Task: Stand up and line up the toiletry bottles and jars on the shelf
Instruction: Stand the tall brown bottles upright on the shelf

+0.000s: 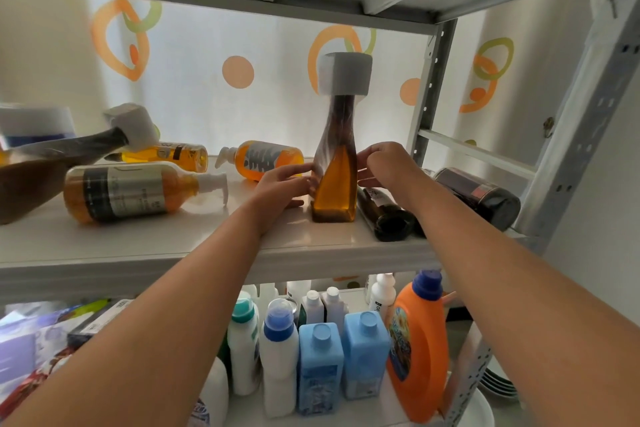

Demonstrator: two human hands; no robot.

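Observation:
A tall amber bottle (335, 180) with a square white cap stands upright near the front of the white shelf (214, 239). My left hand (282, 184) touches its left side with fingers stretched out. My right hand (382, 163) is at its right side, fingers loosely curled near the glass. Lying on their sides are an amber pump bottle (131, 192), an orange pump bottle (263, 158), a yellow bottle (166, 154) and a large white-capped brown bottle (52, 163). A dark bottle (384, 215) and a dark jar (481, 196) lie to the right.
A grey metal upright (433, 90) stands behind right of the tall bottle, and the shelf above hangs low. A white jar (34, 121) sits at far left. The lower shelf holds blue bottles (320, 367), white bottles and an orange detergent jug (419, 347).

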